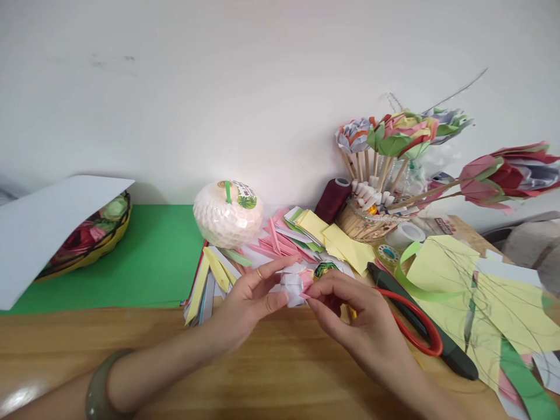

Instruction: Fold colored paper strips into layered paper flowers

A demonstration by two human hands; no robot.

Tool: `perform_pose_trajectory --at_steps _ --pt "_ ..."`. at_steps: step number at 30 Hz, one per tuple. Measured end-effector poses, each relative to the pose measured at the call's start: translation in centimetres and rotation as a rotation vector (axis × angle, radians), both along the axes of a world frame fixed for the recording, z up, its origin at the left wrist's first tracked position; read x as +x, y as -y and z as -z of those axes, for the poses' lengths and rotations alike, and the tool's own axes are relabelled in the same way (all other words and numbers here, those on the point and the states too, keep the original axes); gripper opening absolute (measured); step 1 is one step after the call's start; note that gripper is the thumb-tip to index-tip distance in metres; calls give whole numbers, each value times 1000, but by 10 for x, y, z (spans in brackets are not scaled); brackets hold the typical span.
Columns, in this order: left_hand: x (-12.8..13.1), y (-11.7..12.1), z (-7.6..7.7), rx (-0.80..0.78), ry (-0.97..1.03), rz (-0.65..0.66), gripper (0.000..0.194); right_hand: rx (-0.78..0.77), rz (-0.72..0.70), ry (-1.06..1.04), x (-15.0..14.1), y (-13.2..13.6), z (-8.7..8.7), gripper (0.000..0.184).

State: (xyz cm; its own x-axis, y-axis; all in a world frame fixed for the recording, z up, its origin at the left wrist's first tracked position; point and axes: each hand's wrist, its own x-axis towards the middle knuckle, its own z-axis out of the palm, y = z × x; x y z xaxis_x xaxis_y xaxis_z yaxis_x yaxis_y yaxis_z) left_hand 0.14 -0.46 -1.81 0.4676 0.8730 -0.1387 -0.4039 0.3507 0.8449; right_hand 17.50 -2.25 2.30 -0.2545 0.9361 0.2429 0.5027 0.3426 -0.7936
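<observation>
Between my two hands is a small folded paper flower [294, 286], white with some pink at its right side. My left hand [251, 294], with a ring on one finger, grips it between thumb and fingers from the left. From the right, my right hand [350, 306] pinches the pink part at its edge. The flower is held above the front of the wooden table [262, 373]. Just behind it lie folded pink paper strips [275, 236] and yellow paper pieces [350, 245]. Folded yellow and white strips [203, 286] lie left of my left hand.
A wrapped white coconut [230, 213] stands behind my hands. Paper flowers [402, 131] on sticks rise from a woven basket [367, 219] beside a dark red thread spool [332, 198]. Red-handled scissors [431, 332], tape and tangled wires [494, 297] lie right. Green card [149, 256] lies left.
</observation>
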Motion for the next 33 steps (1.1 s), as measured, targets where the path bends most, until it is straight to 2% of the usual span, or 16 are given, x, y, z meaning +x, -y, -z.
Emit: perform_pose_trajectory --at_steps 7,15,22,26,31,33 --pt "-2 2 -3 52 8 56 39 78 -40 15 2 3 -3 15" --pt "-1 1 -2 49 -4 59 43 285 12 76 -1 3 7 17" --pt "-1 2 -3 11 -2 45 43 304 -53 90 3 5 5 15" --pt "0 2 -3 16 -9 41 40 379 23 187 1 7 11 14" --pt "1 2 -3 29 -14 16 37 602 156 381 -4 11 18 12" --pt "2 2 -2 25 -25 -16 37 638 167 387 -5 10 18 12"
